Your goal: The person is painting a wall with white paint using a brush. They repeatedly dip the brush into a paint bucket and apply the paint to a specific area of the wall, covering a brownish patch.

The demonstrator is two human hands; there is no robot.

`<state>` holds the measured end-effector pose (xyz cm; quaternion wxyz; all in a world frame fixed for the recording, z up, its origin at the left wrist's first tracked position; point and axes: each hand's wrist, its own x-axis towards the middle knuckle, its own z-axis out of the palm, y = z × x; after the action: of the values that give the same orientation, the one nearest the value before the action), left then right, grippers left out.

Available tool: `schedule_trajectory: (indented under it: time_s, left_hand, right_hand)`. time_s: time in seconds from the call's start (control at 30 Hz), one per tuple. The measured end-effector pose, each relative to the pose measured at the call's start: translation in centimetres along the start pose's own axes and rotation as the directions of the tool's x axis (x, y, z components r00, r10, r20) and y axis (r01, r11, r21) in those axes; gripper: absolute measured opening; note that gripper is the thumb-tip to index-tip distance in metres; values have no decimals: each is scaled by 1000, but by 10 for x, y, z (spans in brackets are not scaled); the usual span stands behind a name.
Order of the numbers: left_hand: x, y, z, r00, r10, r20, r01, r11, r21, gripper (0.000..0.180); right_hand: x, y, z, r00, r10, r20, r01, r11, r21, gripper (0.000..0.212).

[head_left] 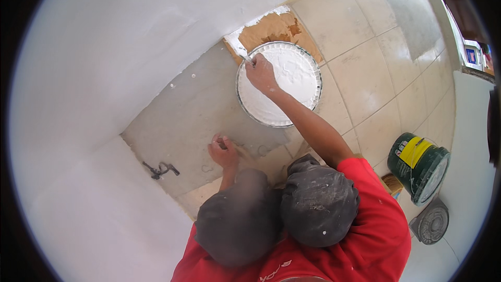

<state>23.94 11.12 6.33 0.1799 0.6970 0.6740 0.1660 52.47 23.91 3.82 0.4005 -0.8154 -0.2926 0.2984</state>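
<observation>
A round tub (238, 91) filled nearly to its rim with white paste (292, 81) stands on the floor beyond my knees. My right hand (262, 74) reaches over its left rim, fingers closed around a small white-smeared tool (247, 59); too little shows to tell its kind. Brown cardboard (271, 28), partly covered with white, lies under the tub's far side along the wall. Closer to me, my left hand (223, 152) hangs past my left knee above the grey floor, fingers loosely bent and apart, with nothing visible in them.
Walls meet in a corner at the left. A black object with bent parts (160, 169) lies near that corner. To the right, a dark green bucket (417, 167) with a yellow label lies tilted beside a round grey lid (432, 223). Beige floor tiles (360, 81) extend toward a doorway.
</observation>
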Motion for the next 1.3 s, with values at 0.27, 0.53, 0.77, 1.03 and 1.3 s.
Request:
schedule_trajectory:
  time_s: [0.27, 0.53, 0.77, 1.03, 1.3]
  left_hand:
    - [2, -2, 0, 1000, 9, -1, -9, 1000, -8, 32]
    - [3, 3, 2, 999, -14, 30, 14, 1000, -18, 33]
    - [2, 2, 2, 1000, 15, 0, -15, 1000, -9, 32]
    - [1, -7, 6, 999, 27, -20, -27, 999, -17, 31]
    - [2, 0, 4, 1000, -18, 15, 18, 1000, -11, 31]
  right_hand:
    - [2, -10, -22, 1000, 28, -12, -27, 1000, 15, 21]
    - [14, -12, 17, 990, -95, 101, 98, 995, -28, 21]
    - [-6, -15, 9, 979, -127, 156, 135, 990, -37, 20]
    - [10, -9, -10, 999, -38, 14, 39, 998, -39, 23]
    - [11, -8, -5, 993, -37, 113, 55, 985, -162, 24]
